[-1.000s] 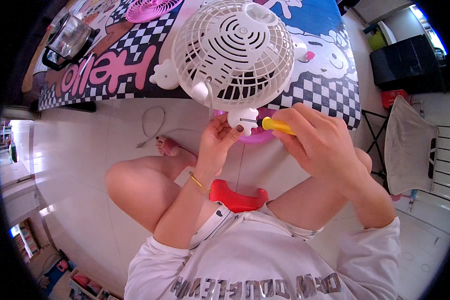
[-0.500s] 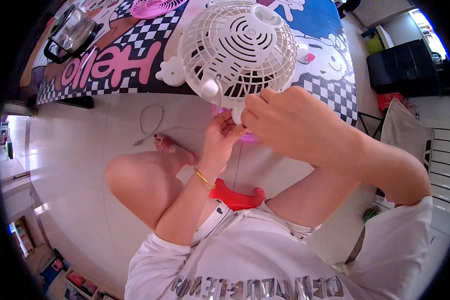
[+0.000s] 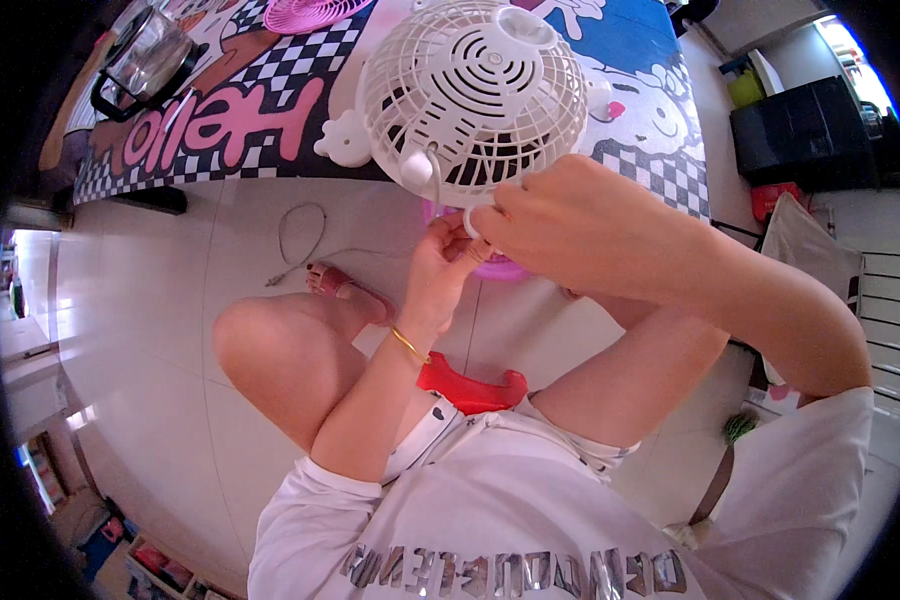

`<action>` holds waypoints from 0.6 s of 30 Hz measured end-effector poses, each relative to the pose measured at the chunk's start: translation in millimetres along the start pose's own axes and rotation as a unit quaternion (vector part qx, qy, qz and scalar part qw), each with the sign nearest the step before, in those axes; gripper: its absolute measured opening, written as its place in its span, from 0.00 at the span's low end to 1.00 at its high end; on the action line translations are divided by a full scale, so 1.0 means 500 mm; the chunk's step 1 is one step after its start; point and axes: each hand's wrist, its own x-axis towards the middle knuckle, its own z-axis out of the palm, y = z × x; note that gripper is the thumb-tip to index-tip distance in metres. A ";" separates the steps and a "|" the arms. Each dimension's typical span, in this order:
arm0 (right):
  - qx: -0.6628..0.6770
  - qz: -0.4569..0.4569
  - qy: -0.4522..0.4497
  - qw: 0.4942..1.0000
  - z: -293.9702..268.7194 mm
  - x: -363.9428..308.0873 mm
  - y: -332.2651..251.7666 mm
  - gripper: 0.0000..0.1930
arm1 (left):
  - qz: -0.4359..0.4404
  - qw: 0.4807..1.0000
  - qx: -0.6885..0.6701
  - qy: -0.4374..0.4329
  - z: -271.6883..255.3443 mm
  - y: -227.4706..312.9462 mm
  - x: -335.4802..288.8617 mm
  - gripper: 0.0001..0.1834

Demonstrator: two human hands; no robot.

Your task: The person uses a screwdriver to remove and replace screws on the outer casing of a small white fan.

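Fan [image 3: 473,95] sits at the mat's [image 3: 270,110] near edge, grille tipped toward the seated person so its lower rim is within reach. Right hand [image 3: 580,225] curls closed against that rim; left hand [image 3: 448,265] pinches beneath it, steadying.

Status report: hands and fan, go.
Left hand pinching at lower rim of round white plastic fan grille. Right hand closed beside it, contents hidden. Pink plastic part beneath; nothing blocking.

No package, label, sign or screen can be told apart with certainty here.
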 end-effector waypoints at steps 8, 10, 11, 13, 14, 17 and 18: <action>0.011 0.031 0.039 0.999 0.023 0.001 -0.024 0.12 | -0.008 1.000 -0.030 0.002 0.002 -0.001 0.000 0.22; 0.067 0.124 0.075 0.987 0.026 -0.002 -0.033 0.11 | 0.000 1.000 -0.026 -0.006 0.008 0.012 -0.006 0.23; 0.065 0.128 0.077 0.987 0.027 -0.002 -0.040 0.11 | 0.002 1.000 -0.025 -0.009 0.008 0.010 -0.004 0.23; 0.073 0.197 0.079 0.974 0.029 0.004 -0.063 0.10 | 0.008 0.999 -0.035 -0.004 -0.001 -0.004 -0.004 0.22; 0.071 0.201 0.082 0.974 0.029 0.007 -0.066 0.10 | 0.009 0.999 -0.033 -0.007 -0.001 -0.010 -0.004 0.22; 0.092 0.251 0.118 0.956 0.036 0.012 -0.073 0.09 | 0.027 0.999 -0.040 -0.003 0.009 -0.018 -0.003 0.21; 0.097 0.267 0.125 0.951 0.042 0.020 -0.081 0.09 | 0.039 0.997 -0.060 0.003 0.014 -0.016 -0.007 0.21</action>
